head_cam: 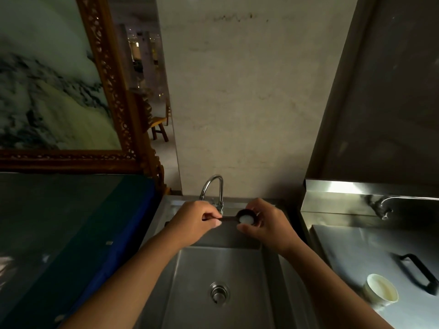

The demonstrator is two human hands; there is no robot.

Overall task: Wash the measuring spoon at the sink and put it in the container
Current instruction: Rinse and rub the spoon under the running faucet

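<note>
Fingers [211, 216] of the left hand [194, 222] pinch the spoon [245, 218] handle; the right hand [266, 224] cups its white-filled bowl, just beside the faucet [215, 188]. Wet, it could slip into the sink [202, 269]. The cup [380, 289] waits well right of the faucet.

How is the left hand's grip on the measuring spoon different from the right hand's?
The left hand pinches the thin handle of the measuring spoon between thumb and fingers, while the right hand cups around the round bowl. The left hand's fingers are curled tight; the right hand's are spread looser around the bowl's rim. Both hold the spoon over the sink, just below the faucet.
</note>
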